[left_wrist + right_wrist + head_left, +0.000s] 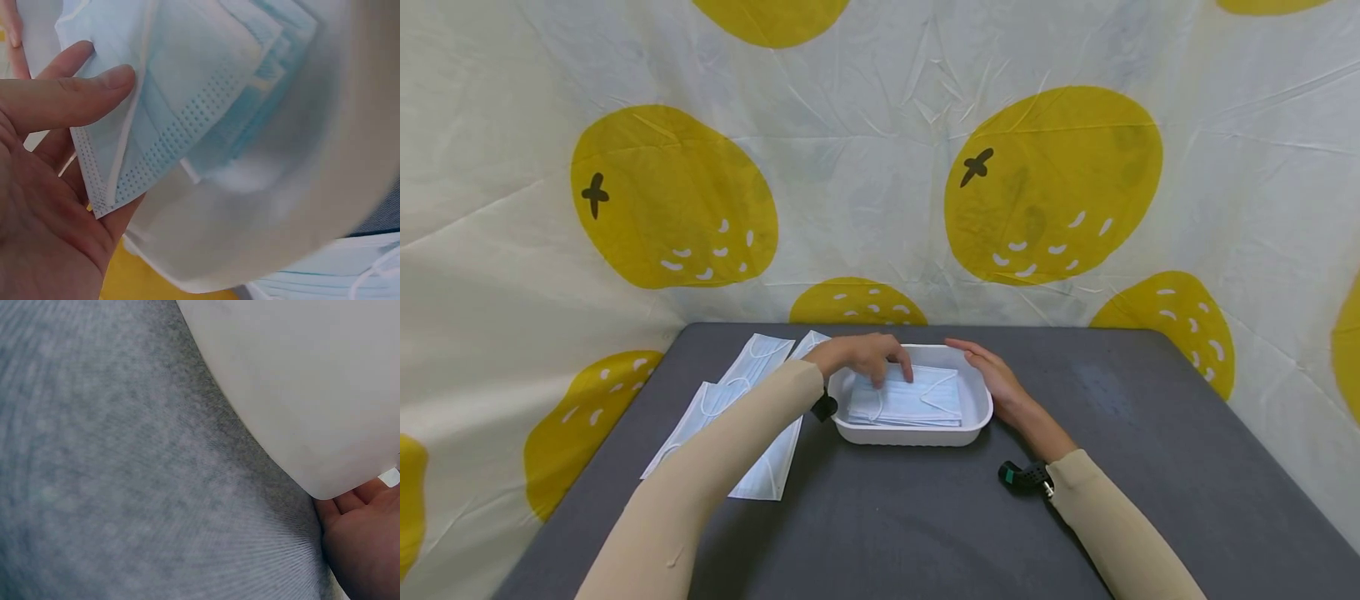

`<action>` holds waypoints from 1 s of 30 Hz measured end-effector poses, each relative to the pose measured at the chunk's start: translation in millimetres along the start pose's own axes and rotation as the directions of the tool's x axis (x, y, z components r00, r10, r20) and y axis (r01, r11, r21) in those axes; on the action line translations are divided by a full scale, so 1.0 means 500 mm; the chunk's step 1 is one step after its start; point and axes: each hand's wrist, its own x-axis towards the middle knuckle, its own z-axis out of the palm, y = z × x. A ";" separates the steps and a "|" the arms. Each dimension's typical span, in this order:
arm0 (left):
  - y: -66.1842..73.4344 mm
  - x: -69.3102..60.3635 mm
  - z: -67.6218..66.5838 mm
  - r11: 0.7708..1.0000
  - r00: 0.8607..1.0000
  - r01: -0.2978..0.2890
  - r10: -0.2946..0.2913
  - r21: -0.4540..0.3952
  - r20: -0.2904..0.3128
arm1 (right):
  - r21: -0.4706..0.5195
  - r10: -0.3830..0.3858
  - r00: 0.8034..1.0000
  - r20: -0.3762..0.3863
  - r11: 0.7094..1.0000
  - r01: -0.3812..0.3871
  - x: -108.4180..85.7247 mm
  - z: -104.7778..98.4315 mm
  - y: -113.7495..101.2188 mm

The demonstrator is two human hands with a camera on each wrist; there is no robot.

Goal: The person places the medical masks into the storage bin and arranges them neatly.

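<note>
In the head view a white plastic tray (pixel 910 435) holds a small stack of folded pale-blue face masks (pixel 917 400) with white ear loops. My left hand (pixel 868 357) reaches over the tray's left rim. Up close in the left wrist view, that hand (pixel 56 187) grips the edge of a face mask (pixel 169 94), thumb on its face and fingers behind it. More masks lie beneath. With its fingers extended, my right hand (pixel 1000 383) rests along the tray's right wall; in the right wrist view the tray wall (pixel 312 394) partly hides its fingers.
Several unfolded face masks (pixel 775 462) lie left of the tray, partly covered by the left forearm. The dark grey table (pixel 880 517) stands before a white curtain (pixel 865 192) with yellow fruit shapes. A black wristband (pixel 1026 477) sits on the right wrist.
</note>
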 end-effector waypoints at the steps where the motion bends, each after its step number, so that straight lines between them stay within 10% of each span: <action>1: 0.003 0.001 -0.002 1.000 1.000 -0.004 0.004 0.001 0.007 | -0.003 0.000 1.000 -0.002 1.000 0.000 0.000 0.000 0.000; 30: -0.009 0.003 -0.007 0.999 0.999 -0.011 0.010 -0.034 -0.032 | 0.003 -0.002 1.000 0.002 1.000 0.002 0.002 0.002 0.009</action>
